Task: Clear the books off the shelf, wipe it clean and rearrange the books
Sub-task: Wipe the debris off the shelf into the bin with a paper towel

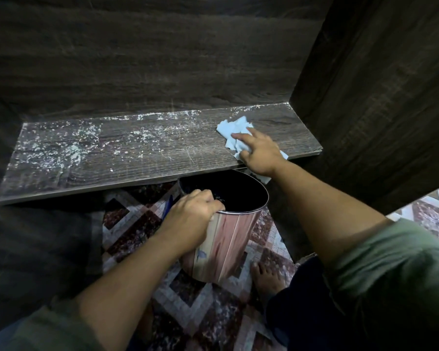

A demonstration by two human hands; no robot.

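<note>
1. Pressing down on a crumpled light blue cloth (232, 130), the right hand (257, 155) lies palm down at the right end of the shelf (137, 158), near the front edge. Its forefinger is stretched out straight over the cloth and the thumb rests on the cloth's near side. The other fingers are mostly hidden behind the back of the hand. One corner of the cloth hangs down past the shelf's front edge under the wrist.
2. The shelf is a dark wood-grain board set between a back panel (150, 59) and a side panel (378, 97) of the same finish. White dust (61, 145) speckles its left half and runs along the back edge. The stretch just beside the cloth looks darker and cleaner.
3. The left hand (193, 219) grips the rim of a round bin (226, 239), fingers curled over the edge into its dark inside. The bin has a wood-pattern wall and is held tilted, its mouth just below the shelf's front edge, under the right wrist.
4. Below lies a patterned tile floor (137, 224) with a bare foot (266, 277) near the bin's base. Both forearms are bare below green sleeves (390, 274).
</note>
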